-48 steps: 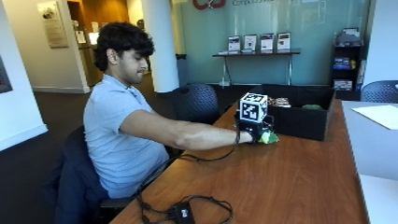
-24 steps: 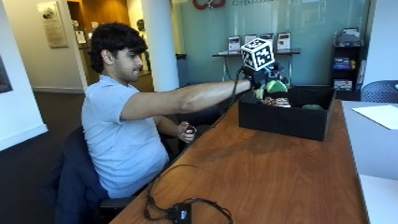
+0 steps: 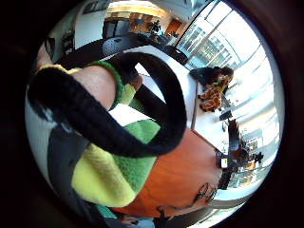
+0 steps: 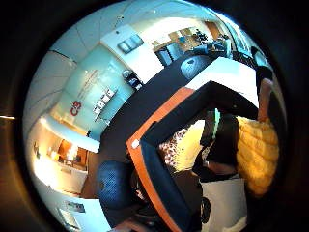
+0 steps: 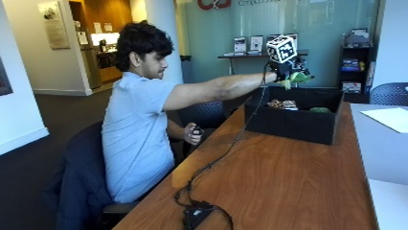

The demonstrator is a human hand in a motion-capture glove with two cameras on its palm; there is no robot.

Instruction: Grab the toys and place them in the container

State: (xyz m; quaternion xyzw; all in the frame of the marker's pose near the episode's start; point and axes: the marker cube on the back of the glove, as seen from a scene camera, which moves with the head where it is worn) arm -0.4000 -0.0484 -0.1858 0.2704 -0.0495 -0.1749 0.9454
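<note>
My gloved right hand (image 5: 285, 73) is stretched out at arm's length above the far side of the black container (image 5: 290, 125). It grips a green and yellow plush toy (image 5: 298, 77), which hangs in the air over the open box. Up close in the little finger side palm view, that toy (image 3: 121, 178) fills the space under the hand's straps. Looking down from the thumb side, the container's wall (image 4: 159, 181) shows with a patterned toy (image 4: 175, 145) lying inside and a yellow plush part (image 4: 258, 152) near the palm. A brownish toy (image 5: 281, 103) and a green one (image 5: 321, 109) lie in the box.
The box stands on a long wooden table (image 5: 274, 182). A black device with a cable (image 5: 198, 212) lies at the near edge. White paper (image 5: 390, 118) lies on a paler table at the right. The bare left hand (image 5: 193, 133) holds a small black object below the table edge.
The hand has risen from the tabletop with the green toy and swung away toward the far end, from beside the container to above it.
</note>
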